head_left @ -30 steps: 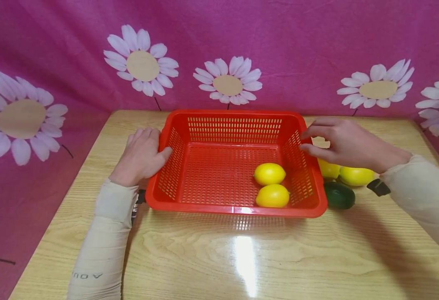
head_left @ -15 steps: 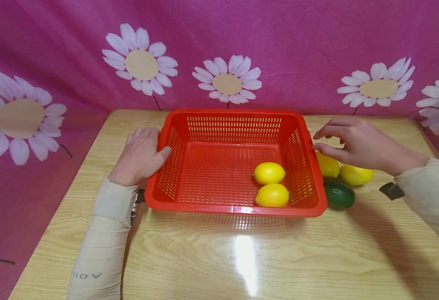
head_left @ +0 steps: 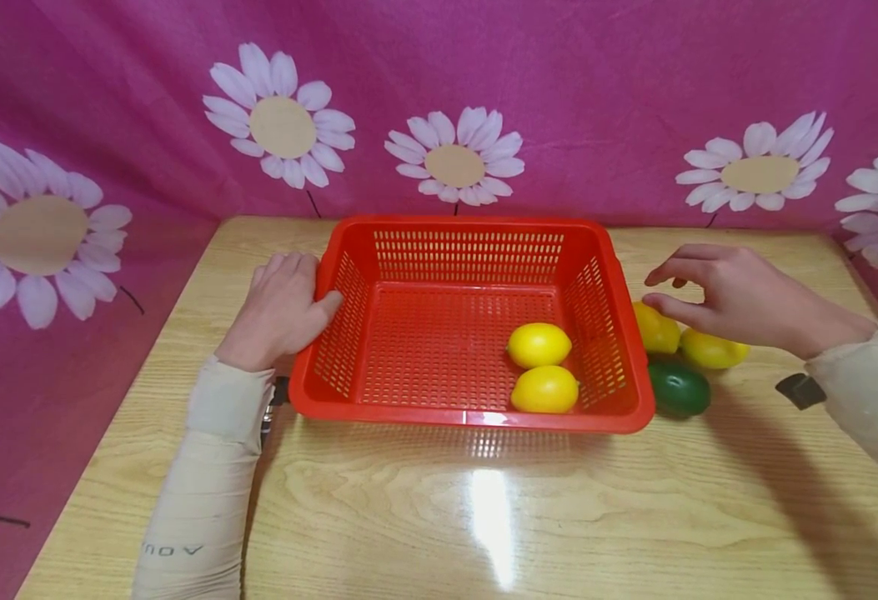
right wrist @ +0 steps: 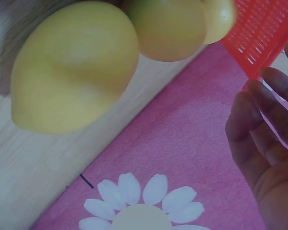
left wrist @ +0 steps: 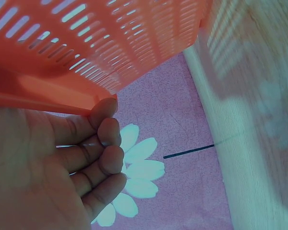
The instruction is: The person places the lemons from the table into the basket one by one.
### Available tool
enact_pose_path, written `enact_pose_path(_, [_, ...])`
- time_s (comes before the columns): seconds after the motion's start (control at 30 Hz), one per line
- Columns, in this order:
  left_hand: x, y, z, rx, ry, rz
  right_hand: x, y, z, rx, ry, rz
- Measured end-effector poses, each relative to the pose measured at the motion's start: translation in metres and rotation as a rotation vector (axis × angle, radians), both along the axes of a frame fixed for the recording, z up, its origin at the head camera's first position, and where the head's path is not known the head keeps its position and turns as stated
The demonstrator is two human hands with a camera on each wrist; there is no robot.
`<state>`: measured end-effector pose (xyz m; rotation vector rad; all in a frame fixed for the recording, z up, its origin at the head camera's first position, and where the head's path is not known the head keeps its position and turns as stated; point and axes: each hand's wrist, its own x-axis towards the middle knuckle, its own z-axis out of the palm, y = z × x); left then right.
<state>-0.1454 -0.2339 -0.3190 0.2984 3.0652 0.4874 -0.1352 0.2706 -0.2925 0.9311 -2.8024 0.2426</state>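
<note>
The fingers (head_left: pixel 286 267) of the left hand (head_left: pixel 281 312) were bent against the outer side of the red basket (head_left: pixel 408 413), lying close together, while the thumb (head_left: pixel 326 309) came over the rim, so that the hand held the basket's left edge. In the left wrist view the topmost fingertip touched the rim and the others sat just below it. The right hand (head_left: pixel 746 296) hung above the table (head_left: pixel 378 508), beside the basket's right wall, its fingers loosely bent and its thumb held apart from the forefinger. The basket stood upright on the table, and inside, toward its near right corner, lay two yellow fruits, the far one (head_left: pixel 539 346) just behind the near one (head_left: pixel 545 389). Outside the right wall lay a third yellow fruit (head_left: pixel 658 333), partly hidden by the basket rim, with a fourth yellow fruit (head_left: pixel 712 349) just to its right. A dark green fruit (head_left: pixel 679 390) lay in front of that pair, also partly covered by the rim; whether it touched the basket could not be told. Pale sleeves (head_left: pixel 209 492) covered both forearms, and behind the table hung a magenta cloth (head_left: pixel 596 67) printed with large white flowers (head_left: pixel 455 169).
</note>
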Motion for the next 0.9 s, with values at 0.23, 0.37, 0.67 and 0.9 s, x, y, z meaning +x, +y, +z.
enact_pose_path(0.23, [0.0, 0.0, -0.001, 0.002, 0.005, -0.003, 0.001, 0.007, -0.004, 0.016, -0.04, -0.03])
enact_pose_path(0.37, [0.0, -0.001, -0.001, 0.0, 0.008, -0.004, 0.001, 0.011, -0.009, 0.018, -0.043, -0.041])
enact_pose_path(0.67, [0.0, 0.0, -0.001, 0.006, 0.005, 0.003, 0.002, 0.021, -0.017, 0.05, -0.087, -0.083])
enact_pose_path(0.9, [0.0, 0.0, -0.001, 0.003, 0.008, 0.004, 0.004, 0.028, -0.024, 0.065, -0.114, -0.096])
